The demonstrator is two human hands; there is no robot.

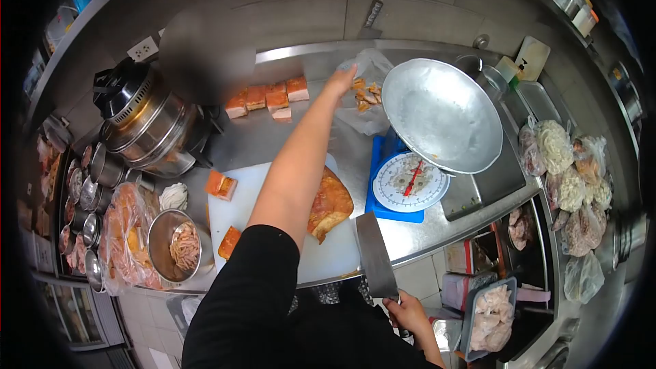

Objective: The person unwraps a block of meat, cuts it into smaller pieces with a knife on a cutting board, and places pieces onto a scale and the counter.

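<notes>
My left hand (340, 83) reaches across the steel counter to a clear plastic bag (373, 63), its fingers closed at the bag's near edge. Small browned meat scraps (367, 96) lie in or on the bag. My right hand (408, 313) grips the handle of a cleaver (375, 253), low at the counter's front edge, blade pointing up and away from me. A large piece of roast pork (331, 206) with browned skin rests on the white cutting board (319, 260), partly hidden by my left arm. Smaller pork pieces (221, 185) sit at the board's left side.
Several pork blocks (266, 98) stand at the back. A blue dial scale (411, 182) carries a big metal pan (443, 115) on the right. To the left are a metal pot (175, 247) of meat strips and a steel cooker (151, 138). A tray of raw meat (490, 316) stands lower right.
</notes>
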